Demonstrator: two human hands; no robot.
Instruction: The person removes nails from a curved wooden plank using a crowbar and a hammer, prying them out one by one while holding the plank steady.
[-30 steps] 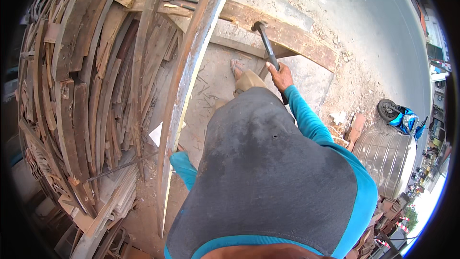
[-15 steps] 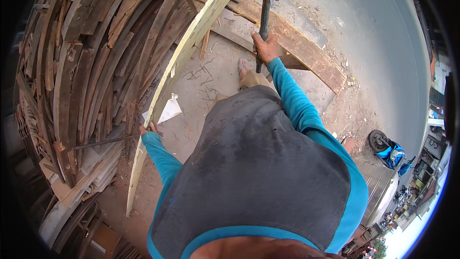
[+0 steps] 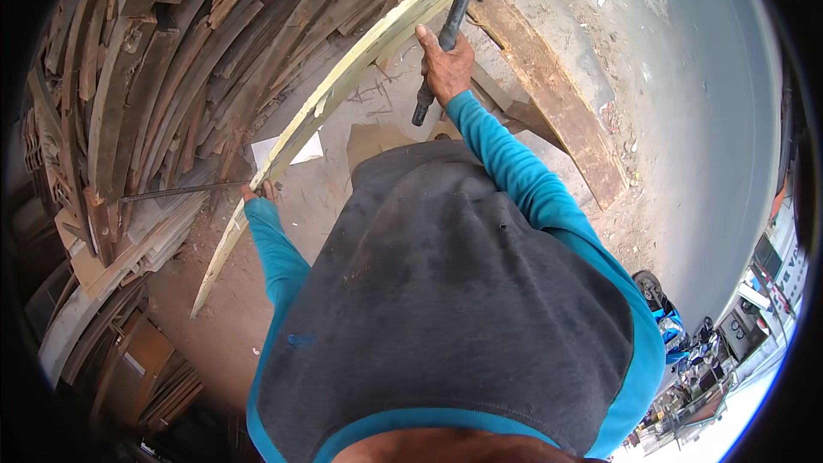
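My left hand (image 3: 260, 191) is closed around the edge of a long, pale yellow plank (image 3: 330, 99) with flaking paint. The plank runs from the lower left up past the top middle, bowed by the lens. In my right hand (image 3: 449, 67) is a hammer (image 3: 461, 7), gripped partway along its dark handle. Its head points away from me and overlaps the far part of the plank; I cannot tell whether they touch. The handle's butt sticks out below my fist.
A big heap of old boards (image 3: 163, 94) fills the left side, with a thin metal bar (image 3: 184, 191) beside it. A worn brown plank (image 3: 549, 77) rests on a support at the right. A white sheet (image 3: 307, 148) lies on the floor. A blue motorbike (image 3: 671, 330) stands far right.
My right hand has brought the hammer left, toward the plank, so its head now overlaps the plank. The plank leans more across the view. My left hand still holds it, and the whole view has shifted.
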